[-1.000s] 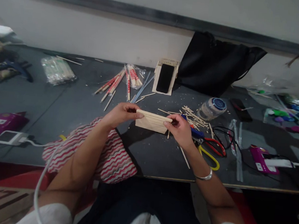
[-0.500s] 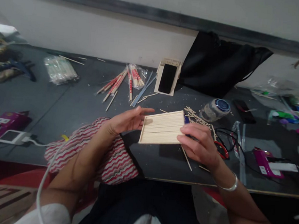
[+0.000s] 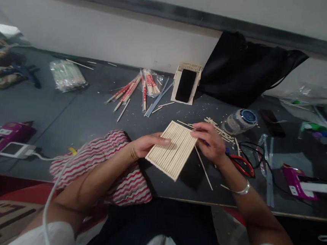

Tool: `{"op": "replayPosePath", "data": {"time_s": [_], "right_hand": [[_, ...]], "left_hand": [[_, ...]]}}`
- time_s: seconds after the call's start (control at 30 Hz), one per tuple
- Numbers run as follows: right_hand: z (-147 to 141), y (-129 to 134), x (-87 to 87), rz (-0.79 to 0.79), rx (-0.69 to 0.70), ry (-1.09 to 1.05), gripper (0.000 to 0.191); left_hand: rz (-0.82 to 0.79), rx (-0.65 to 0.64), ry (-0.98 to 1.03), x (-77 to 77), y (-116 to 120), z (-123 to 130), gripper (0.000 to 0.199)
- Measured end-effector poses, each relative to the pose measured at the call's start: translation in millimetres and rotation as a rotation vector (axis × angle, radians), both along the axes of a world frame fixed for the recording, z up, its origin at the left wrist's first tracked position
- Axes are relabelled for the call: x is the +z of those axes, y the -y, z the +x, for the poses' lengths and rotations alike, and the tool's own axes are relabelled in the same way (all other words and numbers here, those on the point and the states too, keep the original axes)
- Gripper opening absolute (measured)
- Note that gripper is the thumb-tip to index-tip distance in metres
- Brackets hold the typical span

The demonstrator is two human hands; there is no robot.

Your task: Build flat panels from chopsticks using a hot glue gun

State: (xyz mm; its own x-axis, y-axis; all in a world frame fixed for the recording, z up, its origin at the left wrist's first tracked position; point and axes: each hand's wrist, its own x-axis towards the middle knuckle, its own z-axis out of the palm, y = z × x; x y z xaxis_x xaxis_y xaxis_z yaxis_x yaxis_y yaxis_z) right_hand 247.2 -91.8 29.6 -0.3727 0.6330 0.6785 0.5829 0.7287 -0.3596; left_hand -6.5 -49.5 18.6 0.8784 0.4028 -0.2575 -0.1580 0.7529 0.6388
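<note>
A pale panel of wooden sticks (image 3: 175,154), laid side by side with edge strips, is held up over the table's front part. My left hand (image 3: 150,142) grips its left edge, thumb on top and the other fingers hidden beneath. At the far right corner, my right hand (image 3: 211,141) has its fingers closed on the panel's edge. Behind that hand lies a pile of loose short sticks (image 3: 220,130). Red-handled scissors (image 3: 242,165) are beside my right wrist, and a striped cloth (image 3: 113,171) is under my left forearm.
A glass jar with a blue lid (image 3: 239,121) stands right of the pile. At the back, a black phone (image 3: 186,85) leans on a stick-built stand, near a black bag (image 3: 245,72). Red-wrapped chopsticks (image 3: 129,91) and a plastic-wrapped bundle (image 3: 67,76) lie to the left.
The panel has turned and tilted, with its near corner now pointing toward me. My left hand has closed on its left edge, and my right hand has shifted to the far corner.
</note>
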Motion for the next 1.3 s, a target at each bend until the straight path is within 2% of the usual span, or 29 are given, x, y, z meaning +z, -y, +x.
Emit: {"op": "replayPosePath", "data": {"time_s": [0.1, 0.23, 0.5, 0.57, 0.67, 0.8, 0.93, 1.03, 1.13, 1.3], "right_hand": [[-3.5, -1.3, -2.2, -0.11, -0.148, -0.02, 0.03], [-8.1, 2.9, 3.1, -0.162, -0.315, -0.114, 0.033], [-19.1, 6.1, 22.7, -0.255, -0.29, -0.085, 0.022], [-16.8, 7.3, 27.6, -0.245, -0.336, -0.055, 0.023], [0.9, 14.2, 29.9, -0.222, -0.482, 0.054, 0.032], [40.7, 32.6, 15.0, -0.279, -0.637, 0.294, 0.048], [66.7, 48.3, -9.6, -0.37, -0.58, 0.423, 0.06], [70.3, 51.7, -23.6, -0.388, -0.521, 0.413, 0.061], [68.8, 50.1, -32.4, -0.347, -0.527, 0.398, 0.055], [71.6, 46.3, -36.2, -0.346, -0.531, 0.375, 0.043]], "left_hand": [[-0.064, 0.054, -0.05, -4.4, 1.7, 6.3, 0.032], [-0.131, 0.16, -0.138, -6.9, -0.8, 10.6, 0.026], [-0.13, 0.23, -0.182, -4.1, -0.7, 14.5, 0.023], [-0.131, 0.217, -0.171, -4.9, -2.3, 13.4, 0.025], [-0.136, 0.221, -0.166, -7.0, -6.7, 10.2, 0.026], [-0.114, 0.263, -0.178, -8.4, -11.1, 5.8, 0.027], [-0.028, 0.311, -0.121, -5.4, -9.6, 4.0, 0.038], [-0.024, 0.342, -0.088, -1.7, -5.3, 4.6, 0.047], [-0.058, 0.314, -0.047, -0.6, -1.6, 6.5, 0.052], [-0.11, 0.242, -0.038, -6.6, -2.8, 8.5, 0.045]]}}
